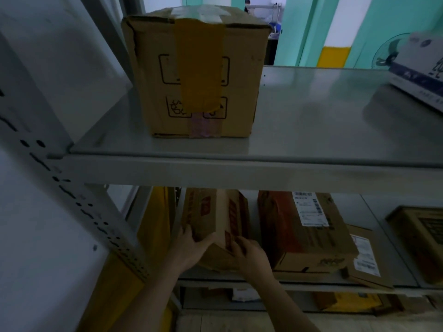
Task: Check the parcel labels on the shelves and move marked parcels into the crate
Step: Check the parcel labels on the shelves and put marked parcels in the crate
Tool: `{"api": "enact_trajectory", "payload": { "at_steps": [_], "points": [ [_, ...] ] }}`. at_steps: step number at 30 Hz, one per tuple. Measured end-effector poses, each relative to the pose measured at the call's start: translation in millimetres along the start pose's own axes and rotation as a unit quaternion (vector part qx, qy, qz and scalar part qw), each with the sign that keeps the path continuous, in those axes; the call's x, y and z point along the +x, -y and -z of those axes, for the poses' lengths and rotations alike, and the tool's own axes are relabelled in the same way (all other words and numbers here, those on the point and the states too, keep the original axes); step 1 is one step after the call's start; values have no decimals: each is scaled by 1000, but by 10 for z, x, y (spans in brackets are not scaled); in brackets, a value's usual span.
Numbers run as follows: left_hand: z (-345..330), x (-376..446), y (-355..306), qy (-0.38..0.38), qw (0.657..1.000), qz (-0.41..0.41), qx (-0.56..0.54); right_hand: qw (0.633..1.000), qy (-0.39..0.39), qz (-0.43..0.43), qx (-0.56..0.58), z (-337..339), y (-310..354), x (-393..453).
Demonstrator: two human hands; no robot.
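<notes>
Both hands are on the same parcel here. The left hand (191,245) is wrapped around the near left edge of a brown cardboard parcel with red print (217,221), fingers curled onto its side, and the right hand (249,254) is clamped on the near right corner, fingertips pressed against the red markings. The parcel sits tilted on the lower shelf (311,285), its near end sticking out a bit past the shelf lip toward the person.

Just to the right of the right hand there's another parcel with a white barcode label (309,231) on top, and leaning against its far side a flatter box (366,257) with its own label. Further right, a darker carton (419,238) at the frame edge.

Above both hands is the upper shelf (239,166), with a big taped box (199,75) standing upright on it, brown tape down its front. Way off to the upper right, a white and blue box (422,68). Can't read any labels, too blurry
</notes>
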State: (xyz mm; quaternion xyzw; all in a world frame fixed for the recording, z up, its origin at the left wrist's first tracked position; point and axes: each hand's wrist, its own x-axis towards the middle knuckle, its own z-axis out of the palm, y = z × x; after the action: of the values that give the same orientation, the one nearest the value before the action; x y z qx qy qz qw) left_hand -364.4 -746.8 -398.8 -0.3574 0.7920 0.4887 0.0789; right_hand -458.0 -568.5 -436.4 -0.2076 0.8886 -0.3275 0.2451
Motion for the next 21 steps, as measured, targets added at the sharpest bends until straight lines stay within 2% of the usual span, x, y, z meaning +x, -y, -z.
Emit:
{"api": "enact_trajectory", "payload": {
  "at_steps": [3, 9, 12, 16, 21],
  "points": [
    [73, -46, 45, -9, 999, -15, -45, 997, 37, -62, 4, -69, -175, 49],
    [139, -27, 115, -52, 998, -29, -5, 991, 61, -94, 72, -141, -235, 84],
    [123, 24, 206, -39, 999, -23, -18, 994, 25, -67, 81, -90, -178, 79],
    [40, 82, 340, -42, 999, -2, -27, 996, -26, -78, 31, -23, -166, 47],
    [-66, 159, 408, -40, 999, -6, -4, 995, -33, -89, 6, -52, -222, -29]
  ]
}}
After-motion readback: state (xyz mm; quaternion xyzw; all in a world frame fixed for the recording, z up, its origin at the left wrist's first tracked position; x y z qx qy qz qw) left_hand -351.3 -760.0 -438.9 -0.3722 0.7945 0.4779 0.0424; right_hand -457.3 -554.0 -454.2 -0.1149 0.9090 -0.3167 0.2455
